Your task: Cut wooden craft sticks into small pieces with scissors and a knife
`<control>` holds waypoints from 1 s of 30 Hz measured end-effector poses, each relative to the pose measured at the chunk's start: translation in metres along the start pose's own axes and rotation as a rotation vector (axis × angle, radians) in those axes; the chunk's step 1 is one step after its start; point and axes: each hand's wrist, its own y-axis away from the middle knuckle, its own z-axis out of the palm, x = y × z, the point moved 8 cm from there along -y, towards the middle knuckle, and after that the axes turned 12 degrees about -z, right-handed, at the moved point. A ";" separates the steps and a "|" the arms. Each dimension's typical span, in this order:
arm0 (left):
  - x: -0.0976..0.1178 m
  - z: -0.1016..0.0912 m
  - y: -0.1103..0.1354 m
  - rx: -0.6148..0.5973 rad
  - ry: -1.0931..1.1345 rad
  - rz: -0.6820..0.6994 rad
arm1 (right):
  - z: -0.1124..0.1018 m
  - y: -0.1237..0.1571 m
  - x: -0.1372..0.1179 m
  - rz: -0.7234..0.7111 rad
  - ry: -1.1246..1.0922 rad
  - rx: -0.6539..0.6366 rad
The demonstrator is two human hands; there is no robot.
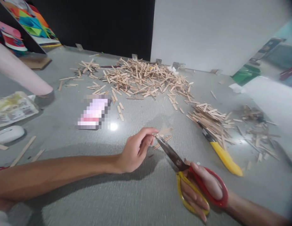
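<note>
Cutting seems in hand: the right hand [207,180] is wrapped through red-and-yellow-handled metal scissors [170,152], tips at the left hand [134,152], whose thumb and forefinger draw close, grip unclear. Flat pale wooden sticks [163,142] lie just right; snipping calls for steady fingertips clear of the blades.

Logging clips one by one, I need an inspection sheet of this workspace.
Surface: grey table, glare spots.
Work items: scissors, tip at the left hand; two sticks beside the tip.
Clutter: stick pile at the back; cutter to the right; phone and mouse to the left.
Hands: right hand grips the scissors; left fingertips at the blade tip, hold unclear.
Cables: nothing seen.
Surroundings: black panel and white panel behind.
</note>
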 end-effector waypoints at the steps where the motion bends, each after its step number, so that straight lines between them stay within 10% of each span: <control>1: 0.000 0.000 0.001 0.000 0.003 0.004 | -0.002 0.000 0.001 0.006 0.007 0.010; 20: -0.014 0.004 0.005 -0.023 0.018 -0.070 | -0.006 -0.003 0.008 0.024 0.003 -0.014; 30: -0.021 0.000 -0.002 0.020 0.009 -0.184 | -0.020 0.009 0.008 -0.070 0.530 0.219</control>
